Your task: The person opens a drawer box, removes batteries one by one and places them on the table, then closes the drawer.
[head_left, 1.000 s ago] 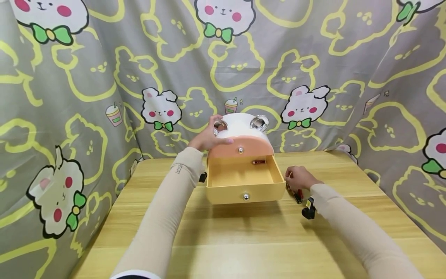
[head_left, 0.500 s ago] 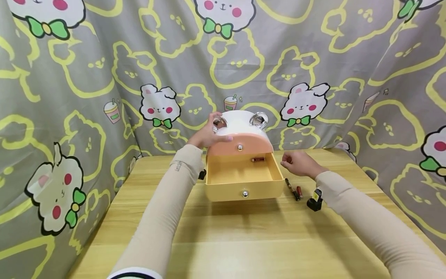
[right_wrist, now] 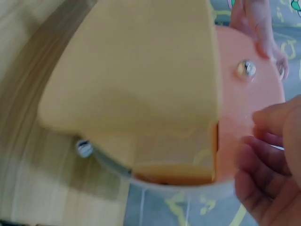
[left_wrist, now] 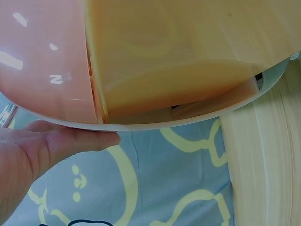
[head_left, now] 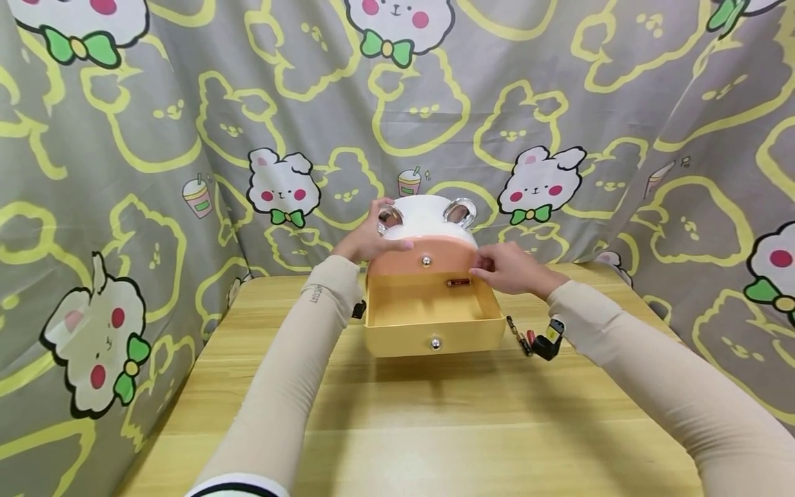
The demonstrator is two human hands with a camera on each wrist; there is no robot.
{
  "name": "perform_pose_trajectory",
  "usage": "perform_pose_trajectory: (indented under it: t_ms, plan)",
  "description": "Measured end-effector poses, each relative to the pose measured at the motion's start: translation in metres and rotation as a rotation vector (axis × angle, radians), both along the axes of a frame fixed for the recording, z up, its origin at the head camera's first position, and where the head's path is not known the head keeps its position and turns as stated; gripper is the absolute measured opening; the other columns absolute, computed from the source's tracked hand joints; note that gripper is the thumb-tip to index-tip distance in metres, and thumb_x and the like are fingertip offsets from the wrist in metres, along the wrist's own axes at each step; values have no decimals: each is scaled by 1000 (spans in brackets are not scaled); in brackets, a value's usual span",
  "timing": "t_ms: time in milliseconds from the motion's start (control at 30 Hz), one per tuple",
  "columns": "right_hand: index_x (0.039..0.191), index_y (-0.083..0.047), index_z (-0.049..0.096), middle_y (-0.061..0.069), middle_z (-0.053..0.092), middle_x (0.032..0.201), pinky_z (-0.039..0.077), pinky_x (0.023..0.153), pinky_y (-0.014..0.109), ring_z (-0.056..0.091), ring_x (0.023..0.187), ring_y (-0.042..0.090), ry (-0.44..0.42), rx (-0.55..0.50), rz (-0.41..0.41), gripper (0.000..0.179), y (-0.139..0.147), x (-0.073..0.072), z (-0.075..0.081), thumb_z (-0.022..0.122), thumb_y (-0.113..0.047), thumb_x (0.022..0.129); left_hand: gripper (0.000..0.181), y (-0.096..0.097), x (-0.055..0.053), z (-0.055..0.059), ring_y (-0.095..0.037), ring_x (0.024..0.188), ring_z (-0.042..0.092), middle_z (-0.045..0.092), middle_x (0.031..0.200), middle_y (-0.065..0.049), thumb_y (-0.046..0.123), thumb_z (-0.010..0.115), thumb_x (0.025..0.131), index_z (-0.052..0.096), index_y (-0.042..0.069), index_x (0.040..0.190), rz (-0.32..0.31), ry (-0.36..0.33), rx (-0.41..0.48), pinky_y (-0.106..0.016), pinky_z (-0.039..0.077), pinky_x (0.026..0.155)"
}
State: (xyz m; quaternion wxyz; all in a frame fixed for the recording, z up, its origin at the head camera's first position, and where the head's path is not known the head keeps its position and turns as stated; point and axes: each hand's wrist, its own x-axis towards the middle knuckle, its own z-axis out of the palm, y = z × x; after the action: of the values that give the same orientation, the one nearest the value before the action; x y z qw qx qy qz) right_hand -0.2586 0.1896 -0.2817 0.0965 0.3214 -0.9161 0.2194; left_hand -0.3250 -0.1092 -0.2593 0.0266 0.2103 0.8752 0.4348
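A small drawer box (head_left: 419,214) with a white shell and silver ear-shaped rings stands on the table. Its orange upper drawer (head_left: 397,265) is closed; the yellow lower drawer (head_left: 404,342) is pulled out. My left hand (head_left: 366,238) grips the box's upper left side, thumb along the front edge, other fingers behind the ear. My right hand (head_left: 512,268), fingertips drawn together, is over the back right corner of the yellow drawer. In the right wrist view its fingers (right_wrist: 256,165) are curled beside the orange front; I cannot tell if they hold something. A red battery (head_left: 458,282) lies inside the drawer.
Right of the drawer, several batteries (head_left: 517,335), black-gold and red, lie on the wooden table (head_left: 435,442), partly behind the right wrist's black camera mount (head_left: 546,345). A grey patterned curtain (head_left: 348,103) encloses the back and sides.
My right hand has left the batteries on the table, risen, and moved left to the drawer's back right corner. My left hand stays on the box.
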Motion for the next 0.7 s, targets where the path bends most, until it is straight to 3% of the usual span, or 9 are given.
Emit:
perform_pose_trajectory:
  t_ms: [200,300,500,600,700]
  plan:
    - [89,-10,70,-4,67,82,52,75,34,62,77,11,-198,201,137,5,-25,-4,13,67,-13,91,99,0,0,0,-35,123,42,32,140,-24,36,85,73,14,32,142,3,-16,11,-48,34,104]
    - [98,-7,69,-1,68,93,51,85,36,64,90,15,-316,326,196,10,-36,-10,16,65,-15,92,99,0,0,0,-35,122,42,33,139,-24,36,86,73,15,33,141,7,-17,10,-48,34,104]
    - [119,-4,66,7,65,118,43,99,40,57,112,23,-462,571,202,31,-52,-21,22,62,-25,95,99,0,-1,-1,-34,122,43,36,137,-24,37,85,73,14,32,142,0,-10,1,-47,34,104]
    - [124,-6,65,6,63,122,41,101,39,54,112,21,-522,641,200,34,-59,-29,22,58,-27,97,99,0,0,-1,-33,121,44,37,136,-23,36,86,73,15,31,142,4,-2,3,-46,34,104]
    - [118,-8,68,1,64,110,40,97,34,53,101,15,-570,687,199,30,-65,-35,21,57,-26,98,99,-1,0,-1,-33,121,44,39,135,-22,35,85,73,15,30,142,0,7,3,-45,34,104]
